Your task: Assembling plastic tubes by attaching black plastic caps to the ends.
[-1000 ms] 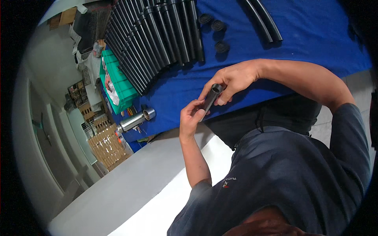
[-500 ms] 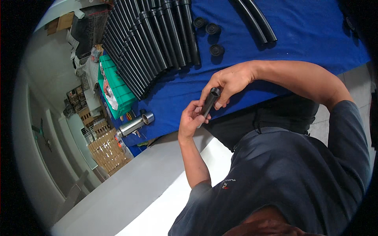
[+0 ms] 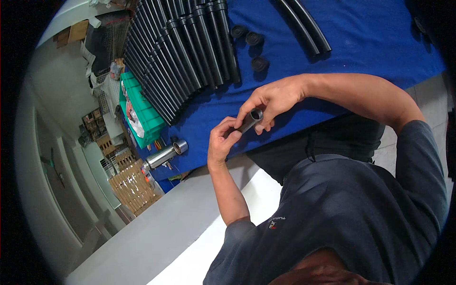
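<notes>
Between my hands, over the near edge of the blue cloth, is a short dark tube [image 3: 248, 123] with its open round end facing up. My left hand [image 3: 222, 142] is closed on its lower end, thumb and fingers pinching it. Near the open end, my right hand [image 3: 280, 99] grips the tube's sides between thumb and fingers. My fingers hide part of the tube's length. Beyond my right hand, three round black caps [image 3: 259, 63] sit apart on the cloth.
Many long black tubes [image 3: 202, 52] lie side by side at the far left of the blue-covered table [image 3: 361, 52]. Two more tubes [image 3: 308, 28] lie at the back. A green crate [image 3: 151, 116] and a steel flask [image 3: 161, 156] stand along the left edge.
My left hand has shifted slightly left and up with the tube's lower end, so the tube lies more slanted. My right hand has barely moved.
</notes>
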`<state>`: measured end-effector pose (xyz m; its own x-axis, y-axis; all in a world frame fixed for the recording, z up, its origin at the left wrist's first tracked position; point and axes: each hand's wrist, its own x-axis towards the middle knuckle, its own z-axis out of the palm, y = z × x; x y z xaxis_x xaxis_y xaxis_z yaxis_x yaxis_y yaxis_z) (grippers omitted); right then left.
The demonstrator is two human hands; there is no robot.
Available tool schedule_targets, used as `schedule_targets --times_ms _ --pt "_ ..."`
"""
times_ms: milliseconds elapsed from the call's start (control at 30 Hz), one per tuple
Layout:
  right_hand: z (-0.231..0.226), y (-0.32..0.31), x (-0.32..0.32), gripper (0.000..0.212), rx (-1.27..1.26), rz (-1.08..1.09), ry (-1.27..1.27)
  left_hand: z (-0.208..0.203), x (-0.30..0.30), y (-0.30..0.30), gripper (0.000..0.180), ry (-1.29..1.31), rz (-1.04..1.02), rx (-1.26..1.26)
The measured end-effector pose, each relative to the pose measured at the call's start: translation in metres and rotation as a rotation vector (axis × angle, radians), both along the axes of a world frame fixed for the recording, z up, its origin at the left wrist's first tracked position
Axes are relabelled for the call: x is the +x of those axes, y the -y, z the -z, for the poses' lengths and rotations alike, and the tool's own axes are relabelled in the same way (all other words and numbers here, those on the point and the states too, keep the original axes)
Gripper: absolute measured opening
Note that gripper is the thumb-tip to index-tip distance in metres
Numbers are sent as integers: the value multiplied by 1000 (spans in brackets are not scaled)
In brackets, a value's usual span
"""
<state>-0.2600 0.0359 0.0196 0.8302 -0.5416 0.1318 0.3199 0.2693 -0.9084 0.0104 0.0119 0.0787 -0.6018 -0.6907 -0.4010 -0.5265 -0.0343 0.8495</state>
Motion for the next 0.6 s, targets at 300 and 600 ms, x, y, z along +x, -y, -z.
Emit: schedule_targets --times_ms 300,600 --pt "6 3 0 43 3 45 1 11 2 -12 51 -62 -142 193" --pt "5 5 2 58 15 48 36 9 -5 -16 54 83 -170 94"
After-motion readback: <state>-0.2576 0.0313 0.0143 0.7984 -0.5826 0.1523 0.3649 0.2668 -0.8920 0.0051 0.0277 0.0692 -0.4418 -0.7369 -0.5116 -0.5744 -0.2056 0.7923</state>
